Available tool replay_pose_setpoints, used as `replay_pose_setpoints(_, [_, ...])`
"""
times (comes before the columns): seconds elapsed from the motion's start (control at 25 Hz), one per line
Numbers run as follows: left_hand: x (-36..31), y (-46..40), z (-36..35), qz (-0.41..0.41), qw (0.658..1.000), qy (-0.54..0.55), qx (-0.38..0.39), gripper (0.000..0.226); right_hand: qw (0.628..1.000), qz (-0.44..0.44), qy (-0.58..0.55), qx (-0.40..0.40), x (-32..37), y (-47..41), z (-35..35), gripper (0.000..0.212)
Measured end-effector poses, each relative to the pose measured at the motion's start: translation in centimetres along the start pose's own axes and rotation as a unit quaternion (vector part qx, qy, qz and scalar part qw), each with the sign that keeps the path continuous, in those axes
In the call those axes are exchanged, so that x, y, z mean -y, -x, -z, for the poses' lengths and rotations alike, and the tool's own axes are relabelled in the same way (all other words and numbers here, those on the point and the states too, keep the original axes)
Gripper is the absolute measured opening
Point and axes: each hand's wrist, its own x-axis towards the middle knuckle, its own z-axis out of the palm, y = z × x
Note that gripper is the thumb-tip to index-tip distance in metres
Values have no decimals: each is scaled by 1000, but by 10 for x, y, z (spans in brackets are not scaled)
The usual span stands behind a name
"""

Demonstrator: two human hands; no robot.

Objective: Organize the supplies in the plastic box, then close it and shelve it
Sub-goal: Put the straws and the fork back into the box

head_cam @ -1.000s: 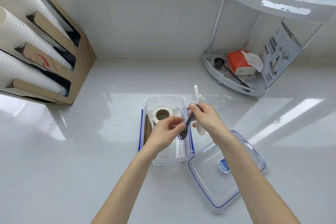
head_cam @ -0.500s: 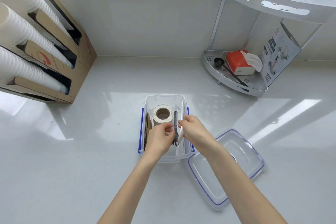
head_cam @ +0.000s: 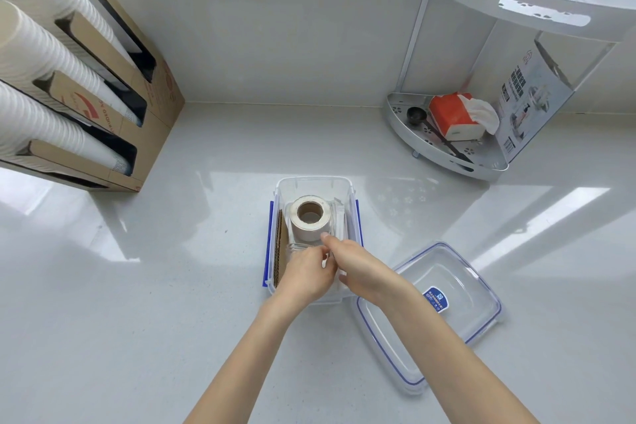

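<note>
Two bare hands over one clear plastic box (head_cam: 315, 184) with blue side clips, open on the glossy white table (head_cam: 137, 303) in the middle of the view. Left hand (head_cam: 308, 274) and right hand (head_cam: 359, 268) touching above the near half of the box, fingers (head_cam: 325, 237) curled together on something small and white; whether gripping or only pressing, cannot tell. Inside the box: one roll of pale tape (head_cam: 309, 217) with a brown cardboard core, lying flat at the far end; one strip of corrugated cardboard (head_cam: 280, 244) on edge along the left wall; some clear wrapped pieces on the right, too blurred to count. One transparent lid (head_cam: 457, 282), blue-gasketed and rectangular with rounded corners, lying just beside the box on the right, one blue label at its middle. At left, one brown cardboard dispenser (head_cam: 151, 107) with three stacks of ribbed white paper cups (head_cam: 41, 55). At right, one white two-tier metal corner shelf (head_cam: 447, 151) against the pale wall, holding one black scoop (head_cam: 414, 114), one orange tissue pack (head_cam: 452, 115), one printed carton (head_cam: 530, 96).
</note>
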Motion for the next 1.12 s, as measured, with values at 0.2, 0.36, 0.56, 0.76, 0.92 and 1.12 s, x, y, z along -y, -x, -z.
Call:
replay_pose_setpoints(0.2, [6,-4,1,15,1000,8,-8,34,1000,12,25,8,8,10,6,53])
replay_pose_setpoints(0.36, [8,-7,16,-9,996,57,-62,30,991,83,91,-55,17,11,13,44])
replay_pose_setpoints(0.56, [18,-24,37,-51,985,-30,-161,29,938,214,233,-138,26,-7,14,36])
replay_pose_setpoints(0.76, [25,-44,42,-71,975,-173,-117,34,906,205,356,-106,30,-31,9,41])
replay_pose_setpoints(0.92, [32,-53,34,-94,962,-233,-104,33,899,219,359,-121,35,-42,6,41])
replay_pose_setpoints(1.12, [31,-61,36,-89,956,-260,-99,27,881,225,395,-131,34,-49,3,43])
